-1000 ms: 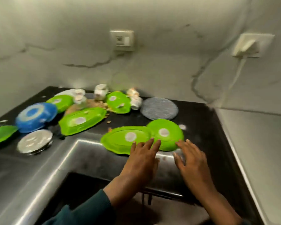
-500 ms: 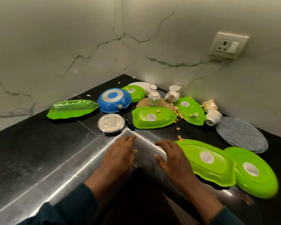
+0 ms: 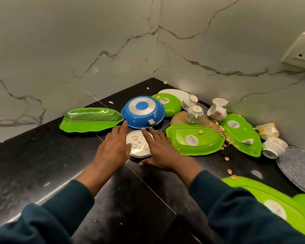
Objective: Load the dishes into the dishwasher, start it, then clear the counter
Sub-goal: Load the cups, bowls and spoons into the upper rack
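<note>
Inverted blue frying pan on the black stone counter, its short black handle pointing toward the person. Round steel lid lies flat just in front of the pan, between both hands. Left hand and right hand spread, fingers straight, flanking the lid. Green leaf-shaped tray touches the pan's left side; bare counter lies left.
</note>
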Tool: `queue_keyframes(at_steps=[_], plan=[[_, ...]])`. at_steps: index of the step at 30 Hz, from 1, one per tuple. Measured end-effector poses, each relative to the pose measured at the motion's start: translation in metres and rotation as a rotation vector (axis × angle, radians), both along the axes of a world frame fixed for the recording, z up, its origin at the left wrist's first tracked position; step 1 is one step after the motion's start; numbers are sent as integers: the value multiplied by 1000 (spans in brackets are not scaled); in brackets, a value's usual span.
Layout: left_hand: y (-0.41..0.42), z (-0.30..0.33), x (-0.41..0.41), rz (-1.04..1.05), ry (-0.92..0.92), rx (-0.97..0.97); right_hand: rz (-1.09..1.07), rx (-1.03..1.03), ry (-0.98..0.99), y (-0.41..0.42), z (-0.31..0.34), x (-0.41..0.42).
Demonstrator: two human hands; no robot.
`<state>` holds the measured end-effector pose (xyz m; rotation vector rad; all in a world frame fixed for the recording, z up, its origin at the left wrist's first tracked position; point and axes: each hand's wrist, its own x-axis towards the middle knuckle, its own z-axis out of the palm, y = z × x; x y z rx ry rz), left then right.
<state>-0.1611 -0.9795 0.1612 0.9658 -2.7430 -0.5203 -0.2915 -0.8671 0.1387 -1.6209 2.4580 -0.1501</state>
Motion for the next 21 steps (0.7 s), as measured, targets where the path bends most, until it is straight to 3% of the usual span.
queue_keyframes(at_steps=[8,13,17,21], plan=[[-32,-7,7,-18,-32,-47,135,316,48,-54,-5,-17],[-28,-17,13,-26,-111,-125,99,356,120,-52,-8,-18],[-22,-26,22,-30,-160,-189,36,396,-80,-34,-10,-9],[-14,-22,17,-67,-108,-29,40,335,7,-15,-9,5]])
